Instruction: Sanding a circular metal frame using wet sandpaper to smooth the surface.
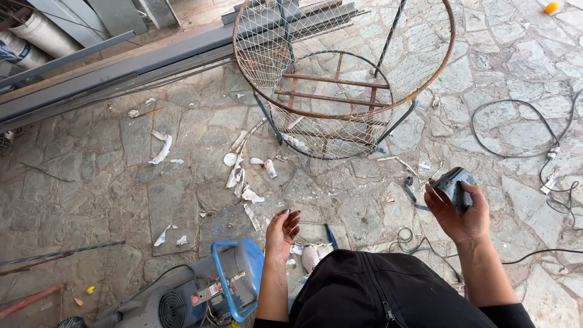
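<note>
Right grip [463, 209] closes on a dark object [455, 188], partly hidden; left hand [282, 234] open, empty.

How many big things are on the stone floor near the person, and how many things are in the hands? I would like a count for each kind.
Round wire-mesh cage: 1
Blue and grey machine: 1
Black cable: 1
Dark object held in the right hand: 1
Things in the left hand: 0
Total: 4
The small white scraps are too many and too small to count.
</note>
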